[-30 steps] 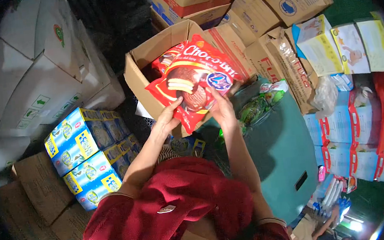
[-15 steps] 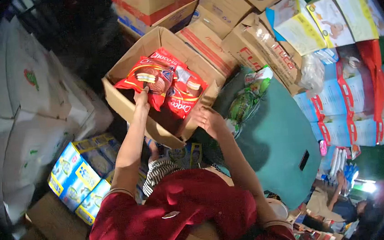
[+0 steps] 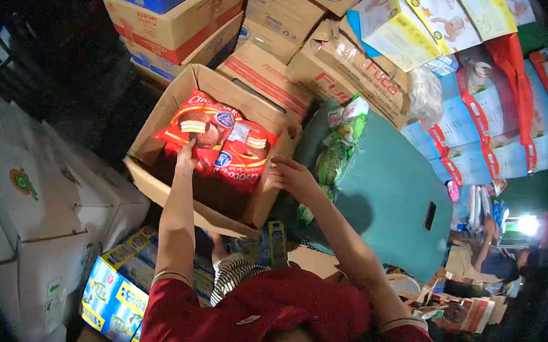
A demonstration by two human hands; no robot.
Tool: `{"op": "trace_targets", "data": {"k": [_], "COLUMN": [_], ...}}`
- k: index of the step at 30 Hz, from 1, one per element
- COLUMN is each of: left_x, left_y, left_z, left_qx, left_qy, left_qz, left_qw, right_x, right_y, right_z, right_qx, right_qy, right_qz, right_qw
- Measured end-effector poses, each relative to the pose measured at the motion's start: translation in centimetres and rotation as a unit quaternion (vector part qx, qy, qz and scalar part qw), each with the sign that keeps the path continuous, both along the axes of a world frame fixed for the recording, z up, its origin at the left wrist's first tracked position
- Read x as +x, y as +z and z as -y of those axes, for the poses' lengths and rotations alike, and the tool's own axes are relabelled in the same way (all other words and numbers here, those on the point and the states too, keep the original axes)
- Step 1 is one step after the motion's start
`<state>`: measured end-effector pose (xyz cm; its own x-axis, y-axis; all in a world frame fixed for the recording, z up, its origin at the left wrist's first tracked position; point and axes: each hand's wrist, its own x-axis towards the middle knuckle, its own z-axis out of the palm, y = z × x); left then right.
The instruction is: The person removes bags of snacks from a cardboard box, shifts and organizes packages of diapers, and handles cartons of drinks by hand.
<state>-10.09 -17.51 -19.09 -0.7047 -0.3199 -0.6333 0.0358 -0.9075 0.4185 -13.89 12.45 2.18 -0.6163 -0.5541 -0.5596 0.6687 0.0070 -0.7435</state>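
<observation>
Stacked cartons (image 3: 176, 23) crowd my view at eleven o'clock, with white boxes (image 3: 32, 198) at nine and a smooth teal surface (image 3: 390, 193) at three, a green packet (image 3: 331, 159) lying on its near edge. Toward ten o'clock sits a brown carton (image 3: 146, 181), and inside it lie two red snack bags, the left bag (image 3: 201, 122) against the right bag (image 3: 249, 148). My left grip (image 3: 185, 158) touches the left bag's near edge, thumb on top — other fingers hidden, so I can't tell whether it's clamped. My right grip (image 3: 295, 179) is empty, fingers loosely bent and apart, just beside the carton's right wall.
</observation>
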Motion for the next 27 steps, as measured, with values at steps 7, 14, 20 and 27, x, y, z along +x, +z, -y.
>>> {"op": "trace_targets", "data": {"k": [7,14,20,27], "left_x": [-0.7,-1.0,0.8,-0.8], "left_y": [-8.1,-10.5,-1.9,-2.8], "left_z": [0.1,-4.7,-7.4,-3.6], "left_qx": [0.028,-0.39,-0.763,-0.67], "left_qy": [-0.041,0.064,-0.101,-0.36], "left_qz": [0.067,0.369,0.25,0.289], "left_qw": [0.997,0.841,0.588,0.582], "right_x": [0.8,0.6,0.2,1.0], "right_y": [-1.7,-1.5,-2.0,-2.1], "right_z": [0.0,1.4,3.2,3.3], "right_qx": [0.027,0.048,0.113,0.14], "right_qy": [0.026,0.074,0.116,0.138], "right_qz": [-0.036,-0.059,-0.112,-0.163], "right_qw": [0.999,0.994,0.981,0.967]}}
